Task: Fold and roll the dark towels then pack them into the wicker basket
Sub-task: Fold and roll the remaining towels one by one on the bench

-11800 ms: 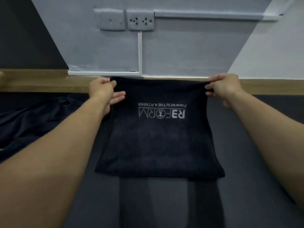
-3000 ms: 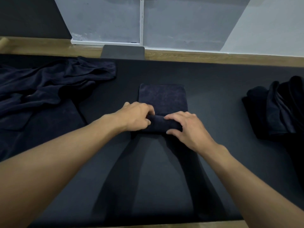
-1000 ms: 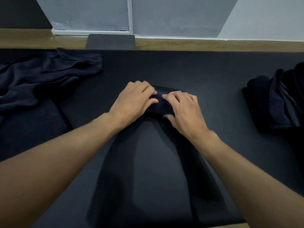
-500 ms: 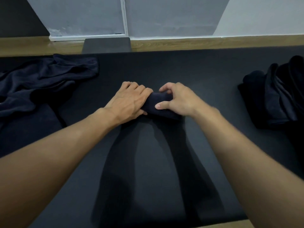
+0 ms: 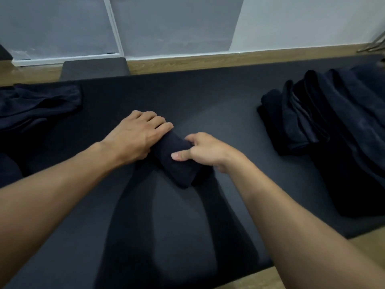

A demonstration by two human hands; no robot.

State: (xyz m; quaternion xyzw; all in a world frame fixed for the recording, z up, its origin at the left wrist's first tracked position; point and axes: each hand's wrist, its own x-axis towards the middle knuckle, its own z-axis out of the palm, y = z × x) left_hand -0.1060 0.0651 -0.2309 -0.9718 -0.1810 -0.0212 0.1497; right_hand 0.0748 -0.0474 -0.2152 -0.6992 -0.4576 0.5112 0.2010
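One roll (image 5: 180, 167) sits under straight fingers, left hand (image 5: 135, 136); right hand (image 5: 205, 151) pinches it, thumb against curled fingers. Slack grip may unroll it

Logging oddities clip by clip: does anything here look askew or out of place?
Only minor things. The rolled towel lies diagonally on the black mat, pressed by the left hand and pinched by the right hand. A crumpled towel sprawls at far left. No wicker basket is in view.
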